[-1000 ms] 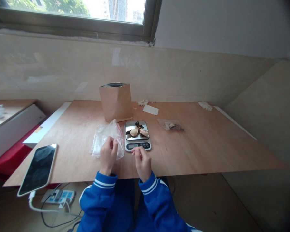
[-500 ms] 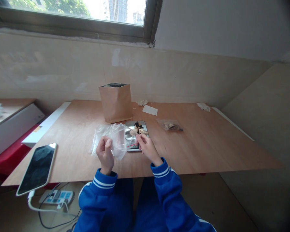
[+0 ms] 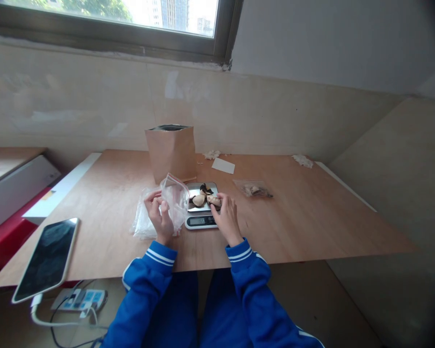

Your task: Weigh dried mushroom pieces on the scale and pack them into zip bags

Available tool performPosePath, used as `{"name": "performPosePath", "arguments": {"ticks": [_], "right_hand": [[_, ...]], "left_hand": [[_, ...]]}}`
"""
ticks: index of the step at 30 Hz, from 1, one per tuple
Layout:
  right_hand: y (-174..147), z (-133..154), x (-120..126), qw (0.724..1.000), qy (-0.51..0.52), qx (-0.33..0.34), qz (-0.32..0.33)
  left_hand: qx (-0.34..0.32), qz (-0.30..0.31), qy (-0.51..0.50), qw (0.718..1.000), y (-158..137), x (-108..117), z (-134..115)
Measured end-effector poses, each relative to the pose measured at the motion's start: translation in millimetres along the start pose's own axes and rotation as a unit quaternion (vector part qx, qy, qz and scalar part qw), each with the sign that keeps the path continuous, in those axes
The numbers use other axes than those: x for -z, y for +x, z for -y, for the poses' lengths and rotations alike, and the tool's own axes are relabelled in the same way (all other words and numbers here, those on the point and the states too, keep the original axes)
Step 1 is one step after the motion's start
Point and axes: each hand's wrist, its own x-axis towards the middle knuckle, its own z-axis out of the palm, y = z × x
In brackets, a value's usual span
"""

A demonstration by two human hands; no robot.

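My left hand [image 3: 158,216] holds a clear zip bag [image 3: 177,197], its mouth raised and standing apart. Beneath it lie more clear plastic bags [image 3: 141,220]. A small kitchen scale [image 3: 202,221] with a lit display sits in front of me, several dried pieces on its metal plate. One is a pale, dark-edged slice [image 3: 198,200]; behind it are black, curled pieces [image 3: 205,189]. With thumb and fingers, my right hand [image 3: 226,216] closes around another pale dried slice [image 3: 213,200] at the plate's right side.
A brown paper bag [image 3: 171,153] stands upright behind the scale. To the right lies a filled clear pouch [image 3: 253,189]. A white card [image 3: 223,166] and crumpled bits [image 3: 212,154] are at the back. A tablet [image 3: 47,258] with a cable overhangs the left front edge.
My right hand has let go of the zip bag and moved onto a slice on the scale. The bag has shifted left in my left hand, uncovering the display.
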Motion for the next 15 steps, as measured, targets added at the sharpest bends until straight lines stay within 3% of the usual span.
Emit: {"name": "performPosePath", "arguments": {"ticks": [6, 12, 15], "right_hand": [[4.5, 13.2, 13.3, 0.997, 0.077, -0.011, -0.009], [17.3, 61.7, 32.8, 0.956, 0.287, -0.056, -0.013], [26.2, 85.3, 33.3, 0.955, 0.295, -0.025, 0.021]], "left_hand": [[-0.009, 0.034, 0.031, 0.999, -4.3, 3.6, 5.6], [0.008, 0.034, 0.018, 0.999, -8.4, 4.8, 8.5], [0.01, 0.023, 0.003, 1.0, -10.7, 5.1, 7.5]]}}
